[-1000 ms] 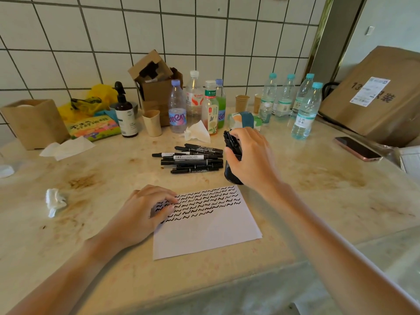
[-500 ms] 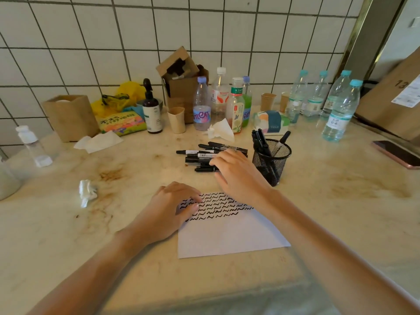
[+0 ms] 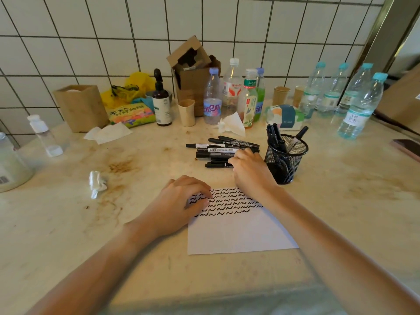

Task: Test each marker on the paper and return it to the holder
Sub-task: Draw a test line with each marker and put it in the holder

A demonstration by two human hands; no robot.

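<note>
Head view: white sheet of paper [image 3: 238, 233] lay flat on the stained counter [image 3: 68, 223], its top part covered in rows of black squiggles [image 3: 229, 202]. Left hand [image 3: 179, 205] rested palm down on the paper's upper left corner, fingers loosely curled, holding nothing. Right hand [image 3: 250, 170] sat just behind the paper at the near right end of the pile of markers [image 3: 221, 150], fingers bent down onto the pens; could not tell whether it had closed on one. Markers were black, capped, lying roughly side by side on the counter, just left of the holder. Black mesh holder [image 3: 285, 160] stood upright, just right of the right hand, with several markers [image 3: 276, 137] standing in it, one leaning to the right [image 3: 298, 136].

Behind: tissue pack [image 3: 285, 113], drink bottles [image 3: 231, 92], four water bottles [image 3: 356, 105] at right, paper cups [image 3: 186, 112], open cardboard box [image 3: 193, 71], dark pump bottle [image 3: 161, 101], wooden box [image 3: 79, 108]. Crumpled tissue [image 3: 96, 184] lay left of the paper, well apart. Phone [image 3: 408, 148] at right edge, partly cut off. Tiled wall [image 3: 102, 30] behind.
</note>
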